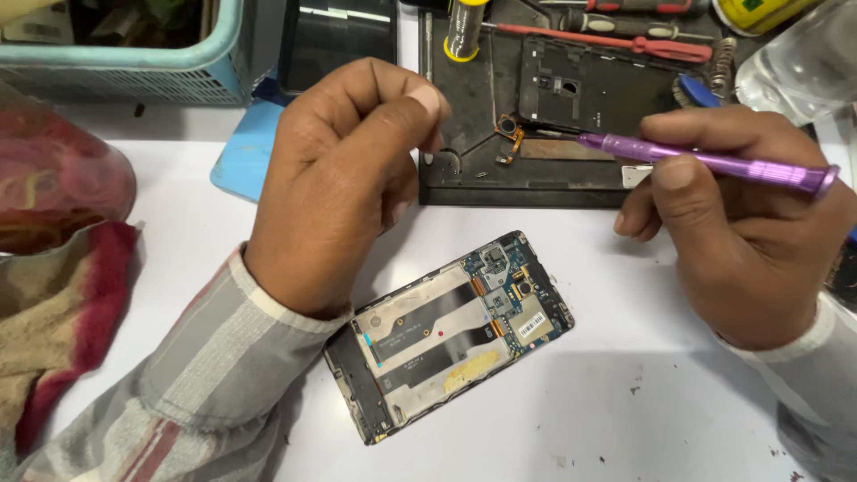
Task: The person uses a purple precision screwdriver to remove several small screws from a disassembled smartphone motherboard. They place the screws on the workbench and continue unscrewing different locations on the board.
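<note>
One opened phone (pixel 451 337) lies nearest on the white table (pixel 589 419), back cover off, its metal frame and small circuit board showing; its near left corner sits just beside the striped sleeve (pixel 192 384) of the left arm. To the far left a red and tan cloth (pixel 58 330) is cut off by the edge.

Two hands work above the phone. The left hand (pixel 335 183) hangs curled over the table, thumb pressed against forefinger; whether anything tiny is pinched there cannot be told. The right hand (pixel 741 236) is clamped on one purple screwdriver (pixel 714 162), held nearly level, its tip pointing left over a black work mat (pixel 473 174). The right wrist runs out of view.

On the mat lie one small gold-coloured part on a ribbon (pixel 508 129) and one dark phone back cover (pixel 594 85). Farther off, two red-handled screwdrivers (pixel 616 40) lie across the mat's far edge, the farthest partly cut off, beside one spool of solder wire (pixel 464 29).

At the far left stands one light blue basket (pixel 178 67), its contents too dark to make out, with a red-tinted clear bag (pixel 54 183) below it. A dark phone screen (pixel 344 40) rests between basket and mat, over a blue pad (pixel 250 147). A clear plastic bottle (pixel 799 62) is cropped at the far right.
</note>
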